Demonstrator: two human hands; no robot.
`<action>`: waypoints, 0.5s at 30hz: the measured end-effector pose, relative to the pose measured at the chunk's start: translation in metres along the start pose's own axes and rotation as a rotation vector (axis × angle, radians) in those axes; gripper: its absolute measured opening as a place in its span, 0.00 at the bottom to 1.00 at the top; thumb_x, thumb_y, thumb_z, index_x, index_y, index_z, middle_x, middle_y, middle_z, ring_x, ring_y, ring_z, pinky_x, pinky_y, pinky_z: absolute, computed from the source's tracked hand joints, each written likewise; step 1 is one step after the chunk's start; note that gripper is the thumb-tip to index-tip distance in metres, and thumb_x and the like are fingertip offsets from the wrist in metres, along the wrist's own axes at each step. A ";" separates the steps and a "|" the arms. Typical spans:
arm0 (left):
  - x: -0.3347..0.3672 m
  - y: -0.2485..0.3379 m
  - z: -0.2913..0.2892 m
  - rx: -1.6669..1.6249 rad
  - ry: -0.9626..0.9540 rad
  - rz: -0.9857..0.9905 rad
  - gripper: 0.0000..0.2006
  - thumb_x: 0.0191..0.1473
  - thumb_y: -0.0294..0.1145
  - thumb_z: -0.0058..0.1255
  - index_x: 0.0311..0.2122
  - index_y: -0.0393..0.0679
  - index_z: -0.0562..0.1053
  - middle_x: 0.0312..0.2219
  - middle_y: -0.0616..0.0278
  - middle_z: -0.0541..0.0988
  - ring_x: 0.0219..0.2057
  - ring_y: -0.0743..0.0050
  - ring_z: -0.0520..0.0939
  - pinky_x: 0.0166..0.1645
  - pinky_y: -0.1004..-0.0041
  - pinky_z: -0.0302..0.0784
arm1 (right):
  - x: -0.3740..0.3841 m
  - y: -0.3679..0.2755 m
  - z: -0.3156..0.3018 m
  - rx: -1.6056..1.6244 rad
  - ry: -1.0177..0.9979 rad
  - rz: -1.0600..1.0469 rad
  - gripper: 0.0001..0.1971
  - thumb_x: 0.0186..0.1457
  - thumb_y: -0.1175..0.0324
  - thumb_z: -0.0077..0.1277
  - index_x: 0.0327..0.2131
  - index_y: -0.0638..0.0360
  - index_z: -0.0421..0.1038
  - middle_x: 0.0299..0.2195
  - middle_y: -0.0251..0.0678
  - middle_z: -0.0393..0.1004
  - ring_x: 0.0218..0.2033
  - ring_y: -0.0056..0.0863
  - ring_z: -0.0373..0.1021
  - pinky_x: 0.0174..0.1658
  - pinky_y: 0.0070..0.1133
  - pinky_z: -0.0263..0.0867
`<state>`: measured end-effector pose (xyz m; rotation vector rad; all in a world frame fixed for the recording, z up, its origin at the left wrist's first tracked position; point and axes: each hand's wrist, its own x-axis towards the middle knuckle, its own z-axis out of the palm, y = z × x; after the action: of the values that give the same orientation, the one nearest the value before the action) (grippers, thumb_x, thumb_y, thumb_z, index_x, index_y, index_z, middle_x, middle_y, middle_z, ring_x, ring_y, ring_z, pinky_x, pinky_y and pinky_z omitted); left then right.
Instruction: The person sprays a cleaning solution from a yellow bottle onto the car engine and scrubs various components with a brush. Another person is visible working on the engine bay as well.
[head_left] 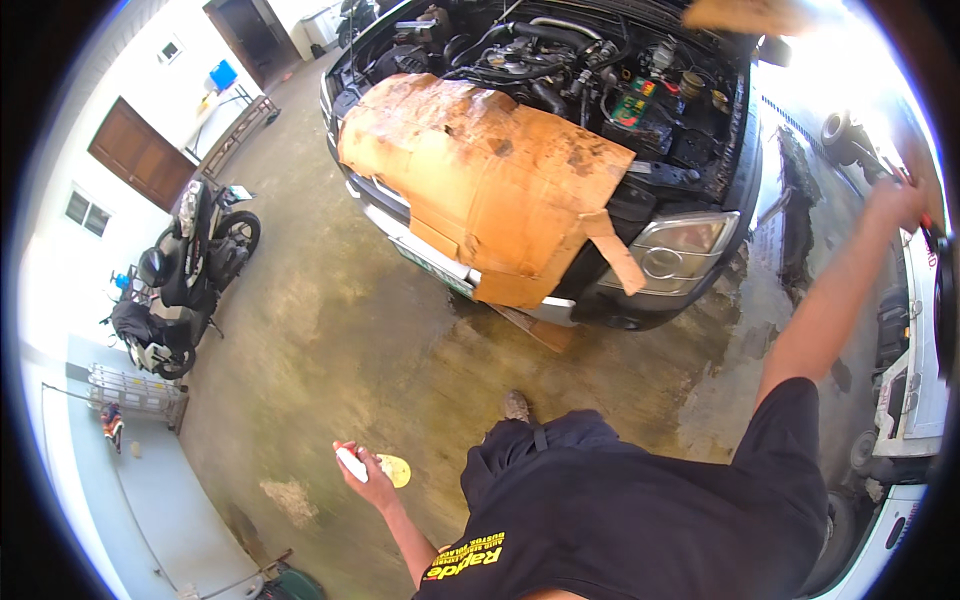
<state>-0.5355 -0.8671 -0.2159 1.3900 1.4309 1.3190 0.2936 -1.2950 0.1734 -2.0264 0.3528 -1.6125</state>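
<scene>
My left hand (pixel 372 488) hangs low at my left side, closed around what looks like a spray bottle (pixel 395 470). Its white head shows at the fingers and its yellow body beyond them. My right arm is stretched out and raised to the far right. There my right hand (pixel 900 206) is closed near something red and dark that is too blurred to name. In front of me stands a car with its engine bay (pixel 540 60) exposed. Stained brown cardboard (pixel 490 180) covers its front edge and grille, leaving one headlight (pixel 678 255) bare.
A motorcycle (pixel 185 270) is parked at the left by the white wall. Beyond it are a wooden door (pixel 142 150) and a long table (pixel 218 125). A folded ladder (pixel 135 392) lies near the left wall. White vehicles (pixel 915 340) line the right side. The concrete floor (pixel 300 330) looks wet.
</scene>
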 end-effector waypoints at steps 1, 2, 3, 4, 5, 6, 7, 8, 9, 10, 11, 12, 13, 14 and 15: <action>0.020 -0.001 -0.010 0.039 -0.006 0.043 0.20 0.68 0.20 0.51 0.64 0.36 0.70 0.42 0.63 0.75 0.31 0.82 0.76 0.33 0.77 0.75 | -0.023 -0.028 0.006 -0.088 -0.023 0.081 0.26 0.54 0.65 0.65 0.56 0.55 0.73 0.49 0.41 0.82 0.44 0.42 0.82 0.48 0.39 0.78; 0.039 0.000 -0.018 0.038 0.014 0.046 0.20 0.68 0.20 0.51 0.64 0.36 0.70 0.42 0.63 0.75 0.31 0.82 0.75 0.33 0.77 0.75 | -0.052 -0.059 0.013 -0.012 -0.059 0.233 0.26 0.53 0.63 0.66 0.56 0.53 0.73 0.49 0.41 0.82 0.43 0.43 0.82 0.48 0.40 0.78; 0.057 0.000 -0.023 0.036 0.026 0.041 0.20 0.68 0.20 0.50 0.64 0.36 0.70 0.42 0.63 0.76 0.31 0.82 0.75 0.33 0.76 0.75 | -0.083 -0.088 0.021 0.393 0.024 0.526 0.27 0.53 0.64 0.66 0.56 0.53 0.71 0.50 0.43 0.80 0.43 0.47 0.81 0.47 0.43 0.80; 0.073 0.004 -0.026 0.033 0.045 0.042 0.20 0.69 0.20 0.50 0.64 0.36 0.70 0.41 0.63 0.76 0.31 0.82 0.75 0.33 0.76 0.74 | -0.117 -0.114 0.031 0.809 0.108 0.816 0.28 0.53 0.64 0.66 0.56 0.53 0.69 0.50 0.44 0.78 0.42 0.50 0.81 0.46 0.46 0.82; 0.088 0.012 -0.024 0.034 0.068 0.068 0.18 0.69 0.20 0.50 0.62 0.35 0.70 0.40 0.64 0.75 0.30 0.82 0.74 0.33 0.76 0.73 | -0.151 -0.138 0.040 1.235 0.200 1.100 0.28 0.52 0.64 0.66 0.56 0.52 0.67 0.51 0.46 0.76 0.42 0.53 0.80 0.45 0.49 0.83; 0.105 0.018 -0.024 0.040 0.052 0.080 0.17 0.69 0.20 0.50 0.61 0.35 0.71 0.39 0.64 0.75 0.30 0.82 0.74 0.33 0.76 0.73 | -0.187 -0.158 0.047 1.155 0.207 1.157 0.26 0.54 0.66 0.64 0.55 0.54 0.67 0.50 0.48 0.76 0.42 0.52 0.80 0.47 0.46 0.85; 0.123 0.021 -0.019 0.040 0.030 0.091 0.16 0.69 0.20 0.50 0.60 0.35 0.71 0.38 0.64 0.75 0.29 0.82 0.73 0.33 0.76 0.72 | -0.220 -0.153 0.069 1.143 0.190 1.167 0.25 0.55 0.67 0.63 0.55 0.56 0.67 0.50 0.49 0.76 0.42 0.51 0.80 0.48 0.44 0.85; 0.142 0.025 -0.011 0.036 0.007 0.103 0.15 0.69 0.20 0.50 0.59 0.35 0.71 0.37 0.65 0.75 0.29 0.82 0.73 0.33 0.76 0.72 | -0.250 -0.147 0.092 1.131 0.174 1.174 0.24 0.57 0.67 0.61 0.55 0.58 0.66 0.50 0.50 0.76 0.41 0.51 0.81 0.49 0.42 0.85; 0.159 0.036 0.005 0.034 0.000 0.077 0.14 0.70 0.22 0.51 0.58 0.36 0.71 0.36 0.66 0.75 0.28 0.83 0.72 0.32 0.76 0.71 | -0.278 -0.137 0.123 0.978 0.102 1.188 0.22 0.58 0.66 0.61 0.53 0.58 0.68 0.48 0.48 0.78 0.41 0.46 0.81 0.48 0.40 0.83; 0.176 0.045 0.022 0.027 -0.037 0.057 0.14 0.70 0.22 0.51 0.58 0.36 0.72 0.35 0.66 0.74 0.28 0.83 0.72 0.32 0.76 0.71 | -0.304 -0.128 0.152 0.827 0.028 1.198 0.19 0.59 0.64 0.60 0.52 0.59 0.69 0.46 0.46 0.79 0.41 0.42 0.81 0.47 0.37 0.81; 0.195 0.056 0.038 0.028 -0.071 0.039 0.13 0.70 0.23 0.51 0.57 0.36 0.72 0.35 0.67 0.74 0.28 0.84 0.72 0.32 0.76 0.71 | -0.332 -0.136 0.173 0.463 -0.076 1.239 0.15 0.59 0.62 0.60 0.46 0.58 0.75 0.41 0.42 0.81 0.42 0.34 0.81 0.44 0.33 0.78; 0.214 0.067 0.053 0.035 -0.100 0.023 0.13 0.70 0.24 0.52 0.57 0.36 0.72 0.34 0.67 0.74 0.28 0.84 0.72 0.32 0.76 0.71 | -0.359 -0.144 0.183 0.350 -0.135 1.244 0.12 0.60 0.63 0.60 0.43 0.59 0.77 0.39 0.41 0.82 0.41 0.31 0.80 0.42 0.31 0.76; 0.234 0.076 0.070 0.032 -0.143 0.023 0.12 0.70 0.24 0.52 0.56 0.36 0.73 0.34 0.67 0.74 0.28 0.84 0.72 0.32 0.76 0.71 | -0.385 -0.156 0.188 0.239 -0.193 1.245 0.11 0.60 0.63 0.60 0.39 0.60 0.79 0.36 0.40 0.83 0.39 0.28 0.79 0.39 0.29 0.74; 0.255 0.085 0.092 0.026 -0.190 0.023 0.12 0.71 0.25 0.52 0.56 0.36 0.73 0.33 0.68 0.73 0.28 0.85 0.72 0.33 0.76 0.71 | -0.410 -0.160 0.185 0.379 -0.197 1.224 0.10 0.60 0.65 0.61 0.38 0.63 0.77 0.35 0.42 0.82 0.35 0.30 0.79 0.35 0.29 0.73; 0.276 0.095 0.109 0.029 -0.232 0.025 0.11 0.71 0.26 0.53 0.55 0.37 0.73 0.32 0.68 0.73 0.27 0.85 0.71 0.33 0.76 0.71 | -0.442 -0.165 0.177 0.515 -0.206 1.204 0.10 0.60 0.68 0.62 0.37 0.65 0.76 0.33 0.44 0.82 0.31 0.32 0.78 0.31 0.29 0.73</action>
<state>-0.4495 -0.5884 -0.1059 1.5296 1.2846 1.1147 0.3308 -0.8931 -0.1277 -1.1269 0.7786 -0.6235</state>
